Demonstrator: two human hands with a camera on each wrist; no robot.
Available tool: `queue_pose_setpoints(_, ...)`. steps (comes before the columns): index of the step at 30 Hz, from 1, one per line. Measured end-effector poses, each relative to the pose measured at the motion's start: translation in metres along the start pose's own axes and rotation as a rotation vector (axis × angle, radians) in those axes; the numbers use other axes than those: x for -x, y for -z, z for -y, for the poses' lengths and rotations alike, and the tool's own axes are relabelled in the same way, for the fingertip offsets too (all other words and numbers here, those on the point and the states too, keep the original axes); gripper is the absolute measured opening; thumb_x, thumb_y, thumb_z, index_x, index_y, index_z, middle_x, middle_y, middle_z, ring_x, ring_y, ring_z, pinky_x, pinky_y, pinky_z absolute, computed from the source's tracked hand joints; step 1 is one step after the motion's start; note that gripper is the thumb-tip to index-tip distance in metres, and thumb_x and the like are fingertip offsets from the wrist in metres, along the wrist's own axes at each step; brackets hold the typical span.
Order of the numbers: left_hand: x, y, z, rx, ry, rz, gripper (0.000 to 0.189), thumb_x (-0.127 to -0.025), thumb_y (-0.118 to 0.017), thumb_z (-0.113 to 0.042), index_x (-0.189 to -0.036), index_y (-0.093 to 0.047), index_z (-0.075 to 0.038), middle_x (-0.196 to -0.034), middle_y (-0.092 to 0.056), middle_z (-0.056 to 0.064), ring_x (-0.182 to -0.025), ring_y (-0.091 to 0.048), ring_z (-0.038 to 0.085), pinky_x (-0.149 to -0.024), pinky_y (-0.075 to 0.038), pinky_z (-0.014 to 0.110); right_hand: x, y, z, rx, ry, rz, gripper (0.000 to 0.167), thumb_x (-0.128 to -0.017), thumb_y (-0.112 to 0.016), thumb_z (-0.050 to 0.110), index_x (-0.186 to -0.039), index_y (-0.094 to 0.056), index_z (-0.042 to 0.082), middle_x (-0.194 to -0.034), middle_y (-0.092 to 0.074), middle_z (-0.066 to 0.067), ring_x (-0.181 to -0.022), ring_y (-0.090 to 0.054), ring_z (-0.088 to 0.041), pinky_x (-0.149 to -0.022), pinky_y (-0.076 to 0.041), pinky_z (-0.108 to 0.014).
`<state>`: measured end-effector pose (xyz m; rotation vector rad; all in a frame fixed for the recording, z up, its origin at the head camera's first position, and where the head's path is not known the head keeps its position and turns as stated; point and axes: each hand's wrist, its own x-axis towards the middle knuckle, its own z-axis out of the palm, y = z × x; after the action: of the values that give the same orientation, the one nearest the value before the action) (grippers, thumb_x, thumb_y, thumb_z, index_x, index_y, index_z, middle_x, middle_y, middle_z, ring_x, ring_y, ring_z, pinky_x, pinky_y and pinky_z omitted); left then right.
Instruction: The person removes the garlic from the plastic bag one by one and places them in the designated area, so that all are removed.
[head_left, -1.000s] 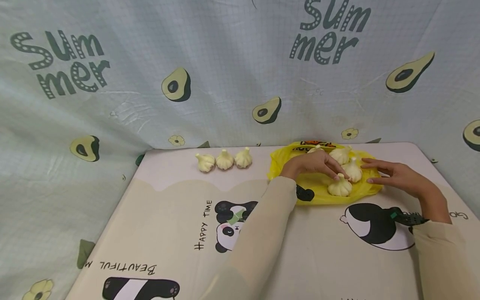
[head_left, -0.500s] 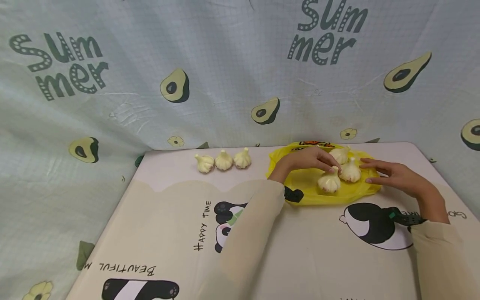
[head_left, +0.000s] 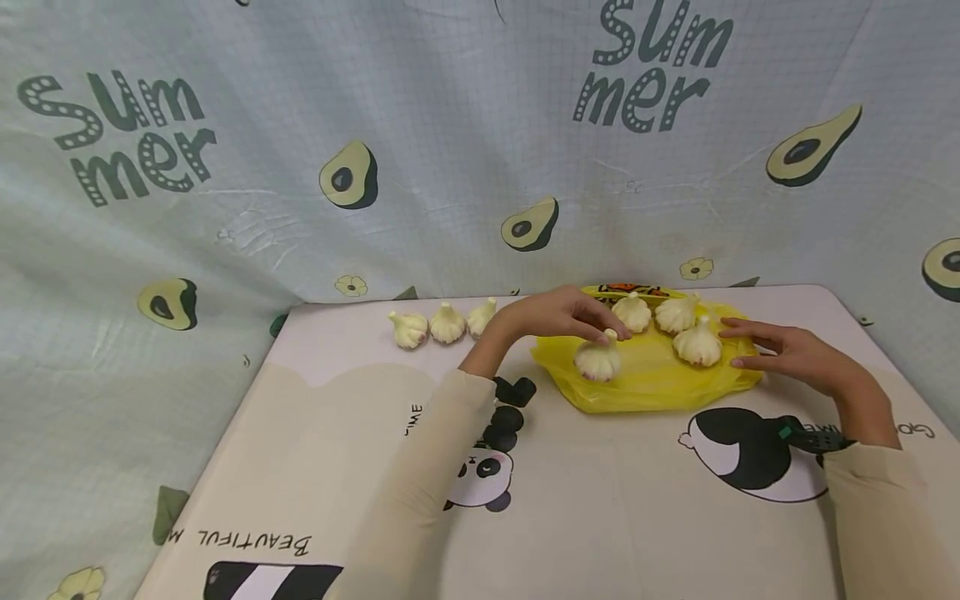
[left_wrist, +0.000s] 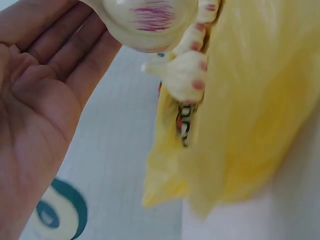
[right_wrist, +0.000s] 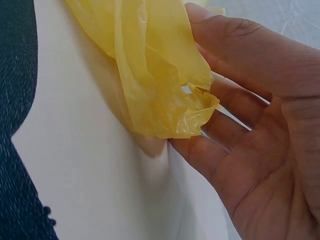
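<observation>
Left hand (head_left: pixel 558 313) pinches garlic (head_left: pixel 597 362) by its neck over bag (head_left: pixel 652 388); right hand (head_left: pixel 798 357) relaxed at bag's edge. Step: apparently unloading. Next calls for a firm pinch, clear of bag.

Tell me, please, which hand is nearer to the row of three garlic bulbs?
Left. The left hand is just right of the row of three garlic bulbs, pinching another bulb above the yellow bag; the right hand is farther away, at the bag's right end.

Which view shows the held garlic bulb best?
Head: the held garlic bulb shows nearly whole, below the left hand. The left wrist view crops it at the frame's top; the right wrist view doesn't show it.
</observation>
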<state>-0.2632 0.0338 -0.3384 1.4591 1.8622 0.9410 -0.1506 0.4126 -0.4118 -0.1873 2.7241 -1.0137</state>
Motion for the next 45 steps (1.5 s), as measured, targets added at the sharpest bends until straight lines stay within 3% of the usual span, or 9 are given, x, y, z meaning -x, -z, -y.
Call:
queue_pose_setpoints(8, 0.044, 0.008, -0.005, -0.066, -0.016, -0.044, 0.025, -0.099, -0.068, -0.015, -0.123, -0.075, -0.01, -0.12, -0.074, -0.003, -0.104, -0.066, 0.006, -0.083, -0.051, 0.025, 0.002, 0.0, 0.0, 0.029, -0.001, -0.006, 0.062, -0.096, -0.072, 0.033, -0.145, -0.052, 0.002, -0.16, -0.03, -0.029, -0.14, -0.026, -0.062, -0.105, -0.029, -0.076)
queue_pose_setpoints(12, 0.063, 0.009, -0.005, -0.05, -0.006, -0.068, 0.025, -0.098, -0.069, -0.014, -0.122, -0.075, -0.01, -0.124, -0.072, -0.001, -0.114, -0.065, 0.006, -0.087, -0.053, 0.026, 0.002, 0.0, 0.0, 0.033, 0.006, -0.009, 0.061, -0.096, -0.072, 0.033, -0.145, -0.052, 0.002, -0.16, -0.031, -0.029, -0.14, -0.026, -0.061, -0.104, -0.029, -0.077)
queue_pose_setpoints(18, 0.088, 0.01, -0.002, -0.023, 0.019, -0.104, 0.026, -0.099, -0.068, -0.013, -0.123, -0.073, -0.005, -0.123, -0.073, 0.005, -0.111, -0.068, 0.01, -0.093, -0.055, 0.03, 0.001, 0.002, 0.0, 0.017, 0.006, -0.004, 0.06, -0.096, -0.072, 0.032, -0.145, -0.052, 0.003, -0.16, -0.031, -0.028, -0.141, -0.026, -0.06, -0.105, -0.029, -0.076)
queue_pose_setpoints(30, 0.128, 0.014, 0.0, -0.078, 0.063, -0.185, 0.023, -0.097, -0.07, -0.015, -0.119, -0.077, -0.01, -0.113, -0.076, -0.002, -0.105, -0.069, 0.012, -0.092, -0.056, 0.03, 0.0, 0.0, 0.001, 0.043, -0.005, 0.001, 0.061, -0.096, -0.071, 0.035, -0.145, -0.053, 0.004, -0.16, -0.031, -0.027, -0.141, -0.026, -0.06, -0.104, -0.028, -0.077)
queue_pose_setpoints(45, 0.164, 0.02, 0.005, -0.085, 0.153, -0.263, 0.024, -0.097, -0.071, -0.015, -0.119, -0.077, -0.011, -0.113, -0.076, -0.001, -0.11, -0.067, 0.014, -0.095, -0.054, 0.031, 0.003, -0.003, 0.0, 0.009, 0.008, -0.002, 0.059, -0.096, -0.071, 0.032, -0.145, -0.053, 0.003, -0.16, -0.03, -0.028, -0.141, -0.026, -0.061, -0.104, -0.03, -0.076)
